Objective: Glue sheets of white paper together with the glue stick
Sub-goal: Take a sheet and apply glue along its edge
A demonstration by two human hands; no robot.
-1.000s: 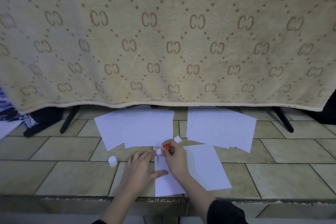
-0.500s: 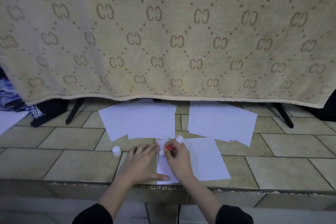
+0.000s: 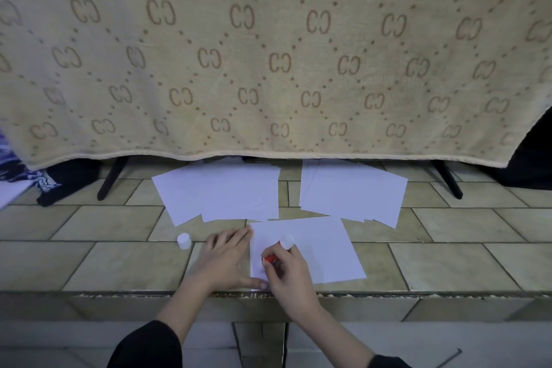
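Glue is being applied mid-task: red glue stick point(image 3: 270, 258) being gripped by right hand point(image 3: 291, 275), rubbed along left edge of white paper sheet point(image 3: 316, 248) at tiled ledge's point(image 3: 125, 266) front edge, being pinned flat by outstretched left hand point(image 3: 228, 260); joining is pending, judging by loose white paper piles point(image 3: 227, 191) behind.

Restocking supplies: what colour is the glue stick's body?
Red, with a white end; glue stick shows in the head view.

Landmark: the near sheet point(image 3: 322, 248) on the tiled floor point(image 3: 448, 263). Behind it lie two paper piles, one behind-left point(image 3: 221, 191), one behind-right point(image 3: 355, 191); a cap point(image 3: 184, 240) stands left.
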